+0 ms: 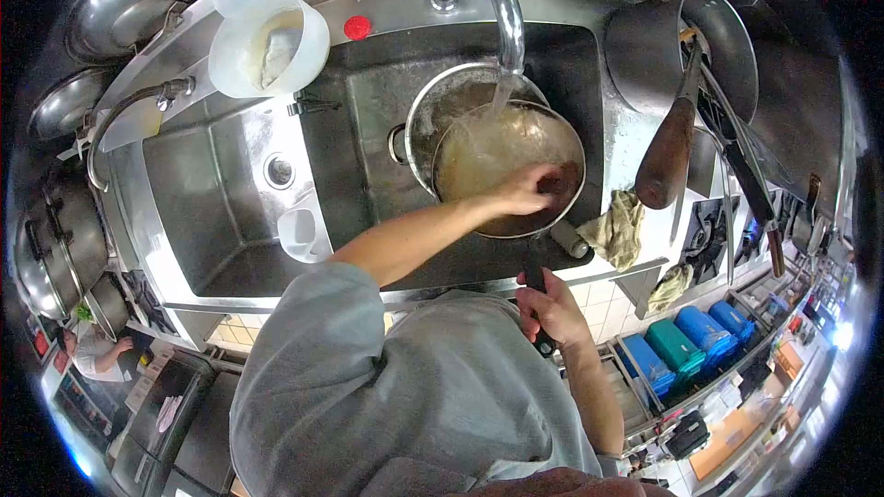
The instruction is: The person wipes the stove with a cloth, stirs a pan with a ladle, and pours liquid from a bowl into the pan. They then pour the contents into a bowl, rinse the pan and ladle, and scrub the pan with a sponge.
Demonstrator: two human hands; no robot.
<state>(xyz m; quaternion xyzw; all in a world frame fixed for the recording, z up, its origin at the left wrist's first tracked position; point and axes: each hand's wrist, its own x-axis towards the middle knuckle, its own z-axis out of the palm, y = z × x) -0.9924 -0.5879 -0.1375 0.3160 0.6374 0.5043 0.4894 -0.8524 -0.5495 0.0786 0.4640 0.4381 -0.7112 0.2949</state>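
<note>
A frying pan [508,152] with a wet, brownish inside is tilted under the running tap [509,18], and water streams into it. My right hand [555,310] is closed around its black handle near the sink's front edge. Inside the pan, on its right side, my left hand [527,193] is curled against the surface. Blur and a dark reddish patch at the fingers hide what they hold, if anything. Partly beneath the frying pan, a larger metal pot [424,115] with a side handle sits in the right sink basin [359,156].
Left of the tap stands a white plastic jug [318,46], near a red lid [357,28]. A large pot [635,55] holding long-handled utensils stands at right, above crumpled cloths [619,228]. The left basin [198,193] adjoins. A person [97,354] is at far left.
</note>
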